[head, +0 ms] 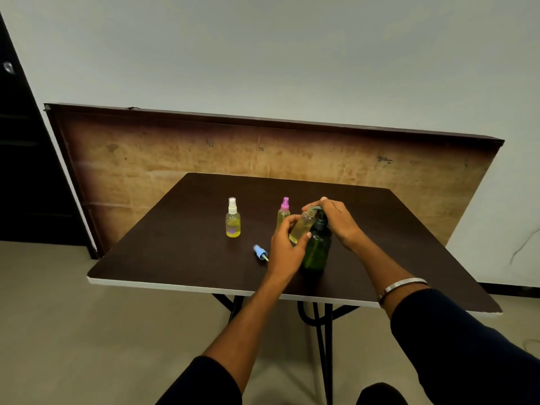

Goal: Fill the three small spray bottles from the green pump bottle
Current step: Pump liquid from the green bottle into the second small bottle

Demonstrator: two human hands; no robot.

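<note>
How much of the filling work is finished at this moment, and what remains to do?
Looks done: the white-capped bottle and the pink-capped bottle stand capped with yellow liquid inside. In hand: the left hand holds the uncapped third bottle tilted at the green pump bottle, while the right hand rests on the pump; it is partly filled. Left: finish filling, then refit the blue spray cap lying on the table.

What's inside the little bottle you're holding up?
The open bottle, tilted in the left hand, has yellowish liquid in its lower part. Its neck sits under the green pump bottle's spout, where the right hand covers the pump head, hiding any flow.
</note>
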